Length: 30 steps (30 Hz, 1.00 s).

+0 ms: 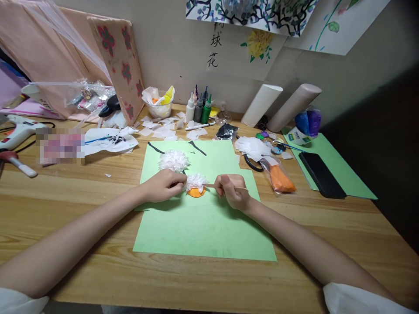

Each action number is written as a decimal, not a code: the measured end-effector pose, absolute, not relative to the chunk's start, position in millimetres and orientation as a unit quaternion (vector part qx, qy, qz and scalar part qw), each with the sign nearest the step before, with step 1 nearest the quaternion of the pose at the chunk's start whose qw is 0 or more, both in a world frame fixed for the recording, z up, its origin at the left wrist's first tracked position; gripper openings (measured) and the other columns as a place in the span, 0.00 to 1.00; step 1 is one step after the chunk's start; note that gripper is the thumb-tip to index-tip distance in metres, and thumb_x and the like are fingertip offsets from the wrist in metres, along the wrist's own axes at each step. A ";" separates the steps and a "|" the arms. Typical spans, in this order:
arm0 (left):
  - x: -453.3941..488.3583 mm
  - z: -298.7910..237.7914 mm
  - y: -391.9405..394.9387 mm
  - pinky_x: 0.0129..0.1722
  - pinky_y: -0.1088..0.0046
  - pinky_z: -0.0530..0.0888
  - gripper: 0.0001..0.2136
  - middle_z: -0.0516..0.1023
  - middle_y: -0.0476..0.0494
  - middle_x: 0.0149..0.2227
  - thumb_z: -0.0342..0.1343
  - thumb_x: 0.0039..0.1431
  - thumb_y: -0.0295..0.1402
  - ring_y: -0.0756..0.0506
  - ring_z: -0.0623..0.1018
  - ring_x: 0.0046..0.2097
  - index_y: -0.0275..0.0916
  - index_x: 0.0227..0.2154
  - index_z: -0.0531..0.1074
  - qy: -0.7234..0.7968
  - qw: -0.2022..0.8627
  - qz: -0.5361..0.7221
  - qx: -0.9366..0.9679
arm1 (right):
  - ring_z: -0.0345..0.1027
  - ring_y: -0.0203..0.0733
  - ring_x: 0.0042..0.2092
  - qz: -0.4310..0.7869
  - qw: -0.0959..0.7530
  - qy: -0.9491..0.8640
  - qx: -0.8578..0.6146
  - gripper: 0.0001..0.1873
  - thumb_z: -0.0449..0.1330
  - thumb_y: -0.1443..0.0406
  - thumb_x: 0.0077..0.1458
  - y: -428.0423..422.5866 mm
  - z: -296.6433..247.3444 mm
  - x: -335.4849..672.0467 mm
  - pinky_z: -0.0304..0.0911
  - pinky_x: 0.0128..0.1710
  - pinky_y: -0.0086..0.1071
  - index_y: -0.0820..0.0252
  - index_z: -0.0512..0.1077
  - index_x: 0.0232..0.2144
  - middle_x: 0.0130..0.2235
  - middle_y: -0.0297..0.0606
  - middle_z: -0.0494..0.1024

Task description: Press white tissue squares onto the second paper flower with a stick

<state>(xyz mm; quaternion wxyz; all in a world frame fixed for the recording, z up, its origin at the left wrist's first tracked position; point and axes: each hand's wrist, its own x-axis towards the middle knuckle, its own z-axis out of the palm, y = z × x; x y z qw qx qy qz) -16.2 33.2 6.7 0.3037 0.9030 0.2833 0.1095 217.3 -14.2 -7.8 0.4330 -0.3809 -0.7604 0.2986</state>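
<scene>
My right hand (233, 191) is closed around a thin wooden stick (211, 186), whose tip meets the edge of a small white paper-petal flower (196, 179). That flower partly covers an orange clay disc (196, 192) on the light green paper (203, 231). On the other side, my left hand (165, 185) has its fingers pinched together at the flower's left edge; what lies between them is hidden. Just above the left hand sits a larger, fuller white paper pompom flower (174, 161). Dark painted strokes (198, 148) mark the top of the paper.
White paper squares (163, 129) lie scattered behind the green paper, near paint bottles (198, 109) and a plastic cup (159, 102). To the right are a bag of orange clay (281, 178), a black phone (322, 174) and paper rolls (262, 104). A glue gun (19, 133) rests far left.
</scene>
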 end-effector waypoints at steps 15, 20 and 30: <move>-16.4 6.9 33.1 0.24 0.75 0.55 0.07 0.56 0.54 0.17 0.41 0.52 0.28 0.53 0.58 0.21 0.38 0.19 0.56 0.283 0.307 0.112 0.902 | 0.51 0.31 0.19 0.204 0.471 -0.812 -0.278 0.26 0.38 0.63 0.65 -11.9 -12.0 218.6 0.50 0.21 0.28 0.58 0.58 0.16 0.16 0.31 0.59; -16.3 7.8 32.7 0.24 0.76 0.55 0.08 0.55 0.55 0.17 0.41 0.52 0.28 0.53 0.58 0.21 0.38 0.19 0.55 0.280 0.306 0.116 0.903 | 0.52 0.31 0.18 0.202 0.469 -0.801 -0.313 0.26 0.37 0.63 0.65 -12.4 -10.9 217.5 0.51 0.21 0.28 0.58 0.57 0.15 0.16 0.31 0.59; -14.7 6.6 34.3 0.24 0.76 0.55 0.08 0.56 0.54 0.17 0.41 0.52 0.28 0.53 0.58 0.21 0.38 0.19 0.56 0.279 0.297 0.121 0.905 | 0.54 0.32 0.19 0.195 0.434 -0.827 -0.300 0.25 0.37 0.62 0.65 -12.0 -9.8 218.0 0.52 0.21 0.28 0.58 0.58 0.17 0.16 0.32 0.62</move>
